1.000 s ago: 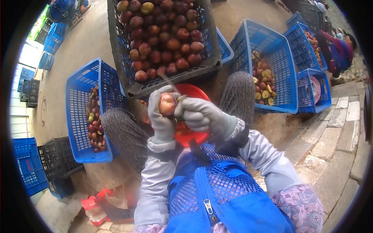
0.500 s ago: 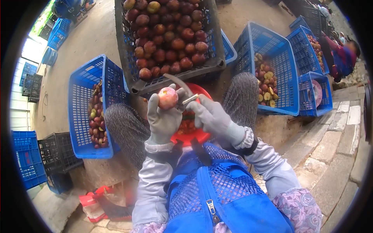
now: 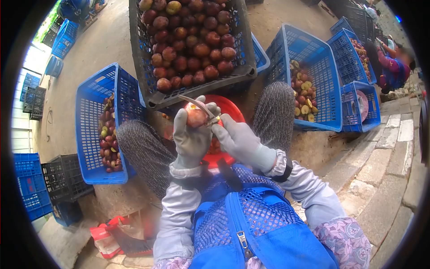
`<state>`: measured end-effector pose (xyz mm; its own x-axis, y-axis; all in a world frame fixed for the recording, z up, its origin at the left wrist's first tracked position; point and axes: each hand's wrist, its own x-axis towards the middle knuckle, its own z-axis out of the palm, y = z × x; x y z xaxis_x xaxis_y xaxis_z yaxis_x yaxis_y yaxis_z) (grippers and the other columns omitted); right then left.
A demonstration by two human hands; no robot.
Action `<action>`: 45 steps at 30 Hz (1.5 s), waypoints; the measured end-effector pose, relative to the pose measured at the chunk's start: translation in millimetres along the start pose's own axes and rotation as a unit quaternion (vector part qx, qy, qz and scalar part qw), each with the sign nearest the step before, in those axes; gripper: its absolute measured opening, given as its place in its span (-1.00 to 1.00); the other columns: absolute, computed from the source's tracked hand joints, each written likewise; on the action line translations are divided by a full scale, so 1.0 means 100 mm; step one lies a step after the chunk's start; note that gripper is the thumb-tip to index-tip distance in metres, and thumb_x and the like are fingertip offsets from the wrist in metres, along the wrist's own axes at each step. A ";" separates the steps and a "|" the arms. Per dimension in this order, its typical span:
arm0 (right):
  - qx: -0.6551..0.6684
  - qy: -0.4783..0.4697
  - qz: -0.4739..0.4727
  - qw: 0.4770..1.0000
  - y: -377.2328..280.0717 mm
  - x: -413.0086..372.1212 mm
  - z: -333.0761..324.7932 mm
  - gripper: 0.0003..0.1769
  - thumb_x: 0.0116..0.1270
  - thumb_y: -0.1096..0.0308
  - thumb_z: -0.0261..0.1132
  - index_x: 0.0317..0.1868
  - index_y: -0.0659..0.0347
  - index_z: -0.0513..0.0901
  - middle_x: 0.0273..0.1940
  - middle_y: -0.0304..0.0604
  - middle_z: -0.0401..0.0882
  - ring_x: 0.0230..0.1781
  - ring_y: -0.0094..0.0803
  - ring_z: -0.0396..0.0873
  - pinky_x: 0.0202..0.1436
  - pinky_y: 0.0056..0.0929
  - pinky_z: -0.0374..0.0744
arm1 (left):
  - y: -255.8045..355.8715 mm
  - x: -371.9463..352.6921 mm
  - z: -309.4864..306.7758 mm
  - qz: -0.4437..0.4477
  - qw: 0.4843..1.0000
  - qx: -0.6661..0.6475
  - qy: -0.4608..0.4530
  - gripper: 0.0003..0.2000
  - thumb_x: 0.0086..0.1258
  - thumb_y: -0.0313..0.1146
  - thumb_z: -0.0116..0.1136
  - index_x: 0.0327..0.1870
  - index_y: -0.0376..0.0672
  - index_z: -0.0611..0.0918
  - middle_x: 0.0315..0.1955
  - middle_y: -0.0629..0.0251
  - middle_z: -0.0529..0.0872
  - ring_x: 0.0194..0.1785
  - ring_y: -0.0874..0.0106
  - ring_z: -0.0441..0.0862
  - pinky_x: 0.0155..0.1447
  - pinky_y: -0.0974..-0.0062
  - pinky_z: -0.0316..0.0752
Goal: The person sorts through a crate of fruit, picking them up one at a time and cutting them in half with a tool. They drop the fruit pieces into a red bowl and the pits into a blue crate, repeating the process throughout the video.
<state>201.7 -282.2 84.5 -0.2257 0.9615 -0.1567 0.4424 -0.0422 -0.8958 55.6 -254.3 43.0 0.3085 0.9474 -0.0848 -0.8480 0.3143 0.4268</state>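
Observation:
My left hand [image 3: 192, 136], in a grey glove, is closed round a reddish plum [image 3: 196, 116] that shows a pale cut patch on top. My gloved right hand [image 3: 239, 139] grips a small curved knife [image 3: 199, 104], whose blade lies against the plum. Beneath both hands is a red basin [image 3: 233, 110] with reddish pieces in it, partly hidden by the gloves. Just beyond the hands, a black crate [image 3: 206, 83] holds many whole dark red plums [image 3: 192, 49].
A blue crate [image 3: 96, 175] of cut plums stands at the left, another blue crate [image 3: 333, 107] of halves at the right. A co-worker [image 3: 396, 67] is at the far right. A red and white bag [image 3: 105, 240] lies at lower left.
My right hand has come closer to the left, bringing the knife blade onto the plum. The plum has turned and shows a pale cut patch. The co-worker's posture has shifted.

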 end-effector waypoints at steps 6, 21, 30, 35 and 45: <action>-0.038 0.012 -0.070 0.997 0.11 -0.05 0.01 -0.72 0.47 0.17 0.08 -0.13 0.25 0.35 -0.60 0.08 0.52 -0.53 0.08 0.58 -0.50 -0.05 0.49 | 0.02 -0.08 0.09 0.019 0.993 0.113 -0.006 -0.39 0.44 -0.03 -0.01 0.31 -0.38 0.30 0.08 -0.01 0.57 0.21 0.14 0.50 0.38 0.25 0.30; -0.076 0.008 -0.154 0.985 0.37 0.16 -0.12 -0.80 0.46 0.24 0.10 -0.15 0.20 0.36 -0.55 0.05 0.53 -0.50 0.06 0.59 -0.51 -0.10 0.50 | 0.13 0.00 0.34 -0.056 0.976 0.202 0.063 -0.52 0.41 -0.24 0.04 0.25 -0.35 0.35 0.04 0.02 0.61 0.11 0.28 0.57 0.25 0.30 0.40; -0.149 -0.018 -0.120 0.981 0.42 0.25 -0.09 -0.72 0.45 0.16 0.10 -0.11 0.22 0.36 -0.62 0.03 0.50 -0.58 0.04 0.56 -0.53 -0.06 0.49 | 0.19 0.10 0.21 -0.037 0.923 0.370 0.097 -0.65 0.32 -0.43 0.14 0.09 -0.32 0.43 -0.18 0.18 0.68 -0.12 0.38 0.67 0.00 0.49 0.55; -0.125 -0.028 -0.119 0.985 0.46 0.28 -0.01 -0.72 0.45 0.16 0.11 -0.12 0.22 0.37 -0.63 0.03 0.50 -0.58 0.04 0.56 -0.53 -0.06 0.48 | 0.10 0.05 0.16 -0.064 0.989 0.064 0.120 -0.54 0.34 -0.29 0.07 0.22 -0.33 0.41 0.00 -0.05 0.65 0.14 0.19 0.58 0.32 0.28 0.37; -0.124 -0.051 -0.103 0.986 0.49 0.26 0.03 -0.70 0.46 0.11 0.08 -0.15 0.20 0.35 -0.60 0.07 0.51 -0.54 0.09 0.57 -0.50 -0.01 0.49 | 0.16 0.07 0.08 -0.047 0.957 0.265 0.113 -0.53 0.28 -0.38 0.12 0.19 -0.35 0.39 -0.01 -0.04 0.65 0.15 0.20 0.56 0.31 0.32 0.36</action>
<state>215.3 -260.0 35.3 -0.4133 0.9100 -0.0333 0.5730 0.2315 -0.7862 47.8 -243.5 55.9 0.2201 0.9244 -0.3116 -0.4656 0.3802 0.7992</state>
